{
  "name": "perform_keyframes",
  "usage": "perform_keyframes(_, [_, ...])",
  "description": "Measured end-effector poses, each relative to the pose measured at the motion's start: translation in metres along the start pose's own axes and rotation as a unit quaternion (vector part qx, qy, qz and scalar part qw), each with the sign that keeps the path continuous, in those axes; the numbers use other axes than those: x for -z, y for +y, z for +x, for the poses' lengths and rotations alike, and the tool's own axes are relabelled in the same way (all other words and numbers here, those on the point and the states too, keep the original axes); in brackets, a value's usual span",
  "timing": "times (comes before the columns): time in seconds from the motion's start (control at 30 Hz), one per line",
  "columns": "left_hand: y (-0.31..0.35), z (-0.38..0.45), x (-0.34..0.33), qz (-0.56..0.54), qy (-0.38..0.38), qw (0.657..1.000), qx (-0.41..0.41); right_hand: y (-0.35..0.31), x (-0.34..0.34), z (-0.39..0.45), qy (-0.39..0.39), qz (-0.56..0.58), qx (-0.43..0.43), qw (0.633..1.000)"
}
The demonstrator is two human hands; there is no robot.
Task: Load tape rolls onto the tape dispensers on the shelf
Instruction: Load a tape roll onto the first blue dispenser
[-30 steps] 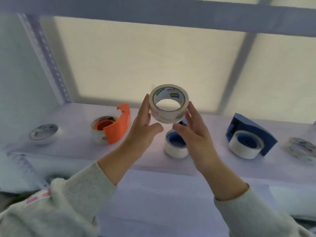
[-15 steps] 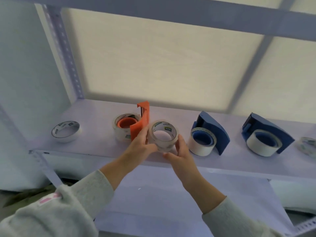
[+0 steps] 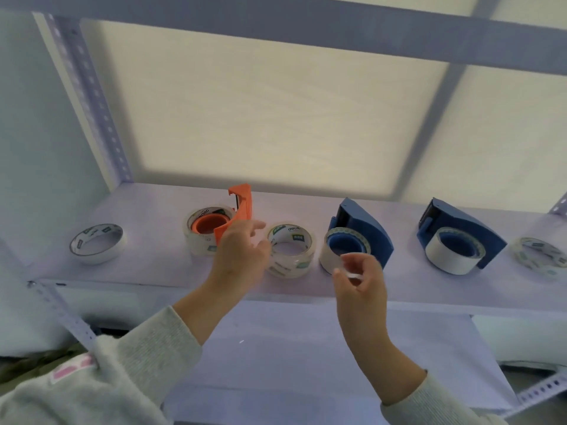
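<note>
A clear tape roll (image 3: 291, 253) lies flat on the white shelf (image 3: 153, 265), between an orange dispenser (image 3: 234, 216) and a blue dispenser (image 3: 362, 228). The orange dispenser holds a clear roll (image 3: 199, 243); the blue one holds a white roll (image 3: 329, 256). My left hand (image 3: 242, 256) hovers just left of the loose clear roll, fingers apart, holding nothing. My right hand (image 3: 359, 277) is in front of the blue dispenser's white roll, thumb and fingers pinched together; a pale blur sits at the fingertips. A second blue dispenser (image 3: 460, 231) with a white roll (image 3: 451, 256) stands further right.
A loose white roll (image 3: 98, 243) lies at the shelf's left end and a clear roll (image 3: 540, 256) at its right end. A perforated upright post (image 3: 89, 96) stands at the back left, a shelf beam (image 3: 306, 29) overhead, and a lower shelf (image 3: 306, 348) below.
The clear roll, held up in both hands a second ago, came down onto the shelf next to the orange dispenser. Both hands have let go of it, and the right hand moved right.
</note>
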State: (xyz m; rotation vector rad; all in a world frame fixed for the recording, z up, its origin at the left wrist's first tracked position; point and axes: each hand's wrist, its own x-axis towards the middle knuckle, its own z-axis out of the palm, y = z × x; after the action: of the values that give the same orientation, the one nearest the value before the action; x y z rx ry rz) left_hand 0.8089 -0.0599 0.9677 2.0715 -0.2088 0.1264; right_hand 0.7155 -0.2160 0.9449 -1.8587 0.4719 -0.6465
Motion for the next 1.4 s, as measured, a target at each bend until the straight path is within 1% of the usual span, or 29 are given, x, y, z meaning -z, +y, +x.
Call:
perform_keyframes(0.03, [0.007, -0.003, -0.003, -0.018, 0.001, 0.999, -0.027, 0.003, 0.002, 0.004, 0.031, -0.005, -0.004, 1.000])
perform_keyframes(0.07, [0.016, -0.006, -0.007, -0.041, -0.017, 0.998, -0.040, 0.006, 0.004, 0.007, 0.050, -0.013, -0.013, 0.999])
perform_keyframes(0.1, [0.022, -0.008, -0.013, -0.066, -0.049, 0.996, -0.035, 0.009, 0.004, 0.010, 0.060, -0.022, -0.022, 0.998])
perform_keyframes(0.17, [0.039, -0.009, -0.025, -0.112, -0.132, 0.985, 0.006, 0.009, 0.004, 0.014, 0.062, -0.024, -0.043, 0.997])
perform_keyframes(0.23, [0.054, -0.009, -0.036, -0.154, -0.219, 0.962, 0.059, 0.010, 0.005, 0.015, 0.038, 0.011, -0.069, 0.997])
perform_keyframes(0.27, [0.060, -0.009, -0.041, -0.160, -0.251, 0.952, 0.076, 0.010, 0.005, 0.015, 0.020, 0.036, -0.083, 0.996])
perform_keyframes(0.33, [0.068, -0.008, -0.049, -0.127, -0.285, 0.947, 0.084, 0.011, 0.007, 0.016, -0.012, 0.078, -0.101, 0.992])
perform_keyframes(0.4, [0.073, -0.007, -0.054, -0.071, -0.286, 0.953, 0.066, 0.013, 0.011, 0.018, -0.026, 0.093, -0.102, 0.990])
perform_keyframes(0.47, [0.073, -0.006, -0.059, -0.054, -0.271, 0.960, 0.050, 0.011, 0.015, 0.017, -0.024, 0.091, -0.085, 0.992])
perform_keyframes(0.57, [0.072, -0.005, -0.060, -0.117, -0.249, 0.961, 0.030, 0.011, 0.019, 0.013, -0.019, 0.090, -0.052, 0.994])
perform_keyframes(0.73, [0.066, -0.001, -0.053, -0.226, -0.170, 0.959, -0.018, 0.005, 0.016, 0.010, -0.003, 0.118, 0.022, 0.993])
perform_keyframes(0.8, [0.062, 0.002, -0.043, -0.255, -0.142, 0.956, -0.032, -0.005, 0.012, 0.009, -0.006, 0.133, 0.063, 0.989])
perform_keyframes(0.87, [0.057, 0.005, -0.026, -0.283, -0.106, 0.952, -0.047, -0.017, 0.002, 0.009, -0.026, 0.154, 0.099, 0.983])
perform_keyframes(0.97, [0.045, 0.008, 0.009, -0.315, -0.042, 0.947, -0.057, -0.034, -0.026, 0.005, -0.088, 0.184, 0.122, 0.971])
perform_keyframes(1.03, [0.032, 0.009, 0.038, -0.313, 0.013, 0.947, -0.063, -0.046, -0.051, 0.000, -0.136, 0.193, 0.135, 0.962])
perform_keyframes(1.1, [0.017, 0.009, 0.069, -0.304, 0.056, 0.949, -0.064, -0.060, -0.078, -0.008, -0.195, 0.202, 0.156, 0.947])
perform_keyframes(1.17, [-0.002, 0.010, 0.099, -0.317, 0.099, 0.942, -0.051, -0.072, -0.109, -0.017, -0.259, 0.207, 0.165, 0.929])
perform_keyframes(1.27, [-0.034, 0.012, 0.138, -0.329, 0.159, 0.931, -0.018, -0.084, -0.161, -0.032, -0.331, 0.183, 0.141, 0.915])
perform_keyframes(1.4, [-0.079, 0.014, 0.172, -0.317, 0.191, 0.928, 0.041, -0.095, -0.210, -0.048, -0.403, 0.150, 0.107, 0.896])
